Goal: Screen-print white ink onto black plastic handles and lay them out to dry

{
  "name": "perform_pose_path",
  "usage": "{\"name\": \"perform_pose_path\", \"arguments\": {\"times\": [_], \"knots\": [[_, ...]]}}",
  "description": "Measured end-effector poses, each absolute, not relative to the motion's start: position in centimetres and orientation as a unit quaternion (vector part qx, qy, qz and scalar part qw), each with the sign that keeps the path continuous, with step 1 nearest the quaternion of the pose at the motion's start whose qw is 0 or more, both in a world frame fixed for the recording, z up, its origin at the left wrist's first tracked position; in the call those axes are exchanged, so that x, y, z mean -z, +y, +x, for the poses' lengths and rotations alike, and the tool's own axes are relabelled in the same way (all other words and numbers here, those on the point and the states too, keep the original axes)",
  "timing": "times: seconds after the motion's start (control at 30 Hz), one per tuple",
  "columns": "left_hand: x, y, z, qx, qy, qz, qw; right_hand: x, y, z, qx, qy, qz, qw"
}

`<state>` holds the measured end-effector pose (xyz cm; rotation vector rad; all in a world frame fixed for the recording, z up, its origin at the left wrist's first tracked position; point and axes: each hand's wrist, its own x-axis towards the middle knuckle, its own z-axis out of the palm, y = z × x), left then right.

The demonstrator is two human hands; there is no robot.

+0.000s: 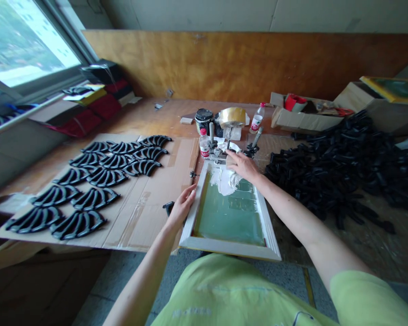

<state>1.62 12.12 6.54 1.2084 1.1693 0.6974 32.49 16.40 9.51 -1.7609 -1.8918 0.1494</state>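
A screen printing frame [272,242] with pale wooden rails and green mesh lies in front of me. White ink [224,181] is smeared over the mesh's far end. My left hand [182,204] has its fingers closed at the frame's left rail. A small black piece [169,207] shows beside that hand, on the cardboard. Over the far end of the mesh, my right hand [244,166] grips a beige squeegee [230,161], partly hidden by the fingers, with the index finger stretched forward. Metal hinge clamps [217,153] stand at the frame's far edge.
Black curved, ribbed pieces [100,176] lie in rows on the cardboard sheet [146,217] at left. A large heap of black parts [340,167] covers the right side. Behind the frame stand two bottles [257,118], a black-lidded tub [204,120], a tape roll [231,117] and a carton [304,121].
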Motion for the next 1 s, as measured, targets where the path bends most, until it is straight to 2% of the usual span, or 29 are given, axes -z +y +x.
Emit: {"name": "perform_pose_path", "arguments": {"times": [0.17,0.23,0.37,0.43,0.53,0.6,0.7,0.8,0.9,1.0], "knots": [[-12.1,15.0,3.9,-0.417,0.424,0.504,0.626,-8.5,13.7,39.2,-0.025,-0.516,-0.779,0.356],[-13.6,16.2,5.5,-0.459,0.4,0.486,0.627,-6.1,11.5,39.9,-0.064,-0.488,-0.802,0.337],[-13.0,16.1,8.0,-0.508,0.418,0.412,0.63,-1.4,8.4,35.8,-0.133,-0.642,-0.704,0.272],[-10.7,14.1,8.7,-0.459,0.447,0.372,0.672,-0.6,7.4,32.3,-0.099,-0.678,-0.683,0.254],[-6.4,10.0,9.1,-0.27,0.467,0.335,0.772,-1.2,5.7,26.9,-0.051,-0.676,-0.681,0.277],[-4.2,8.0,8.3,-0.224,0.478,0.319,0.787,-1.9,4.4,24.3,-0.063,-0.729,-0.617,0.288],[-1.9,7.8,4.7,-0.264,0.542,0.323,0.729,-1.8,2.2,25.2,-0.105,-0.792,-0.538,0.268],[0.4,10.1,-1.9,-0.299,0.66,0.318,0.612,-0.4,-0.6,32.8,-0.074,-0.7,-0.67,0.237],[3.0,12.0,-8.5,-0.228,0.764,0.308,0.519,1.8,-3.8,42.3,-0.018,-0.586,-0.795,0.157],[4.7,12.6,-12.1,-0.13,0.797,0.373,0.457,3.8,-6.1,47.7,-0.042,-0.604,-0.79,0.099]]}}
